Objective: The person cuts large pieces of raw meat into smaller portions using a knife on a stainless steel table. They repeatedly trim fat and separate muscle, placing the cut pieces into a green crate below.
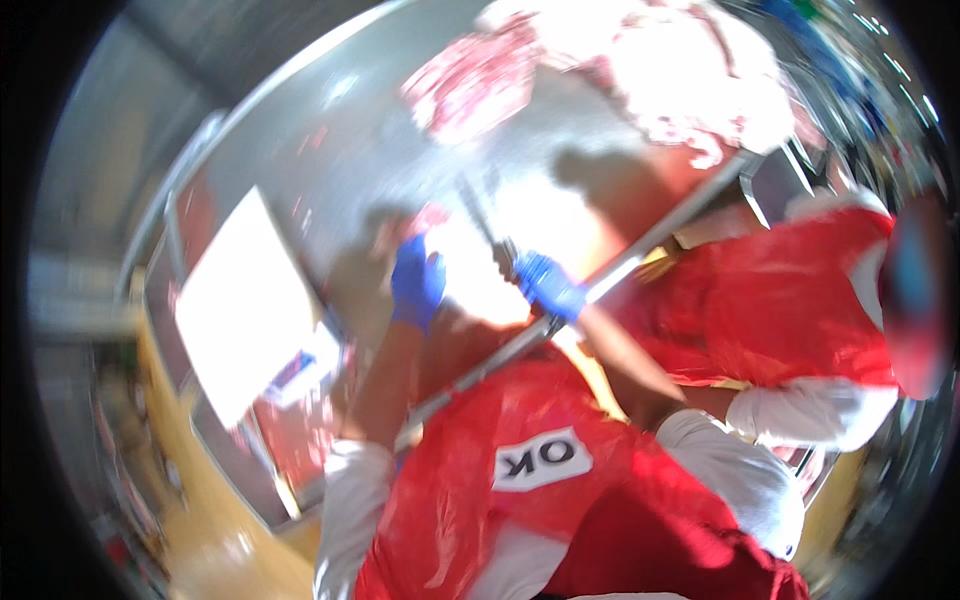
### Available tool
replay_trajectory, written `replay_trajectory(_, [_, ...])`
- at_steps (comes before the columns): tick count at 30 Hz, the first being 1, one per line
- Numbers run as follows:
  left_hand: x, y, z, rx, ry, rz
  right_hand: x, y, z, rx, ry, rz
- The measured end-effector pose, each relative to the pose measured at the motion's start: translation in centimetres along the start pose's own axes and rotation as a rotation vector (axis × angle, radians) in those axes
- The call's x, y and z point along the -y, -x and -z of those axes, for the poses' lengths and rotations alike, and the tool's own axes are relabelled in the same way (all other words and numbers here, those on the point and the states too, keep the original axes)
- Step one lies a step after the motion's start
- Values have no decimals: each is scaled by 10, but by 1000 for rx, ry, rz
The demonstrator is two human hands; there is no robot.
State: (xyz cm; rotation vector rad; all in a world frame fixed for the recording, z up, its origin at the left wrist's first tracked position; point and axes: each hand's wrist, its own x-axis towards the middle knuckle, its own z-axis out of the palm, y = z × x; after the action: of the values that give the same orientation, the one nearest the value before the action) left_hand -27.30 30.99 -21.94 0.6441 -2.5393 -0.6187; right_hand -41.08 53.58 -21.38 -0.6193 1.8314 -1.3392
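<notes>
Both my hands wear blue gloves over a shiny metal work surface (350,130). My right hand (548,285) grips the dark handle of a knife (480,215), whose blurred blade points away and slightly left. To its left, my left hand (417,280) appears open, thumb apart from the fingers. Just beyond those fingertips lies a small reddish scrap of meat (432,215); whether they touch, I cannot make out. Farther off rests a pink, marbled piece of meat (475,85), beside a large pale mass of meat and fat (690,70).
At left a white board (250,300) lies tilted, a small printed packet (295,375) by its near corner. A metal rail (490,360) runs along the near edge. Close on my right stands another person in a red apron (780,300). Yellow floor (230,530) shows below.
</notes>
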Motion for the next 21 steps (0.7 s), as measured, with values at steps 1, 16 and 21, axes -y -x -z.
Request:
replay_trajectory(1, [-10,-22,-15,-43,21,-131,3,12,4,-15,-109,-7])
replay_trajectory(16, [-21,-121,-18,74,485,-35,-16,56,45,-135,-269,-145])
replay_trajectory(21, [-45,-137,59,-14,797,51,-18,23,42,-191,-320,-160])
